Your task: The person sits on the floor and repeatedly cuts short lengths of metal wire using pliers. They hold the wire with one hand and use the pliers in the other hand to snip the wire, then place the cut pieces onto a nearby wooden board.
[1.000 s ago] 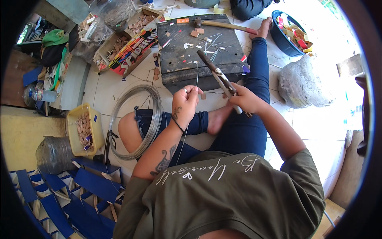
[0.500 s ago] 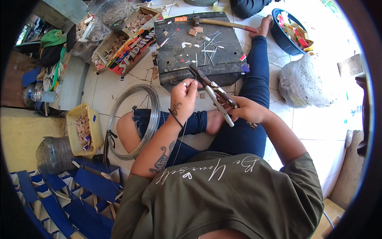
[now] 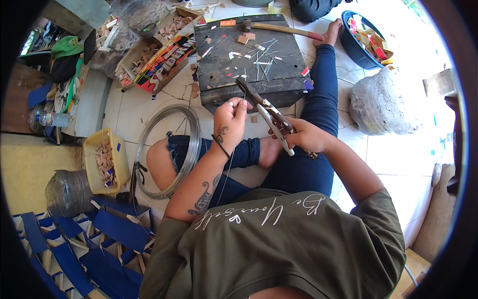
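My left hand [image 3: 230,119] is closed, thumb and finger pinching a thin metal wire [image 3: 245,94] whose lower part runs down along my forearm. In my right hand [image 3: 309,135] is a pair of long-handled pliers [image 3: 259,102] with worn brown and white handles. The handles are squeezed close together and the jaws sit together by the wire's upper end, just above my left fingers; whether they grip it is too small to tell. Beyond my hands stands a low black block [image 3: 219,62] with several cut wire pieces [image 3: 269,60] on top. A wire coil [image 3: 140,159] rests against my bent left knee.
On the block lie a hammer [image 3: 286,30] and small wooden chips [image 3: 242,40]. Left are a carton of wood pieces [image 3: 167,67] and a yellow bin [image 3: 89,164]. Blue slatted pieces [image 3: 119,226] fill the lower left. A blue basin [image 3: 356,55] and wrapped bundle [image 3: 381,102] stand right.
The pliers' jaws and handles have come together as my right fingers squeezed. My left hand keeps its pinch on the wire in nearly the same place.
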`<move>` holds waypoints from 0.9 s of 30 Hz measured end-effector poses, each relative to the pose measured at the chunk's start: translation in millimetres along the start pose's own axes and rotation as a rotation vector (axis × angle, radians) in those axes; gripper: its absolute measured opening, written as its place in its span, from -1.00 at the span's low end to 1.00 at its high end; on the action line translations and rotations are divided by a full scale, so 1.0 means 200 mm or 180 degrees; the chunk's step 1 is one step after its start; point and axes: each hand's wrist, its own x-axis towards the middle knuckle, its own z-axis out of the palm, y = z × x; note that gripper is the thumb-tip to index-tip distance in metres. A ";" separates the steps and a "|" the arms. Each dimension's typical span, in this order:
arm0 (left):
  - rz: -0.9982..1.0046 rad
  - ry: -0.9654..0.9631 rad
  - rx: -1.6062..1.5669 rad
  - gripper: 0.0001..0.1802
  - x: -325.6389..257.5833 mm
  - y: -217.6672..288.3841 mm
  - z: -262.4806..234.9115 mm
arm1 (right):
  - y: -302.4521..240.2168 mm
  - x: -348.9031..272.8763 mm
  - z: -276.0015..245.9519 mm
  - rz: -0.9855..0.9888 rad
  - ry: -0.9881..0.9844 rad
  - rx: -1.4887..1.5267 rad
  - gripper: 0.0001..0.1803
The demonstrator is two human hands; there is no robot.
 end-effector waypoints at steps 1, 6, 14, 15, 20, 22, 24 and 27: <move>0.0009 0.0001 -0.0014 -0.77 0.00 0.00 0.00 | -0.01 0.00 0.00 0.0020 -0.0009 -0.0002 -0.44; 0.0310 0.0030 0.0281 -0.76 -0.02 0.03 0.00 | -0.01 0.00 0.00 0.0082 -0.0074 0.0265 -0.49; -0.0330 -0.0413 -0.0492 -0.73 -0.03 0.08 -0.01 | 0.07 0.08 -0.04 0.0136 0.0416 -0.0024 -0.66; -0.0494 -0.0564 -0.0713 -0.73 -0.06 0.08 -0.02 | 0.08 0.09 -0.05 0.0140 0.0482 0.0044 -0.66; -0.0813 -0.0645 -0.0547 -0.74 -0.18 0.05 -0.02 | 0.13 0.11 -0.07 0.0205 0.0807 -0.0224 -0.70; -0.0754 -0.0571 -0.0480 -0.74 -0.19 0.04 0.00 | 0.13 0.11 -0.07 0.0225 0.0753 -0.0113 -0.70; -0.0657 -0.0495 -0.0394 -0.74 -0.18 0.04 0.01 | 0.14 0.12 -0.06 0.0233 0.0791 -0.0050 -0.69; -0.0619 -0.0475 -0.0316 -0.74 -0.17 0.04 0.02 | 0.14 0.12 -0.06 0.0240 0.0858 -0.0044 -0.69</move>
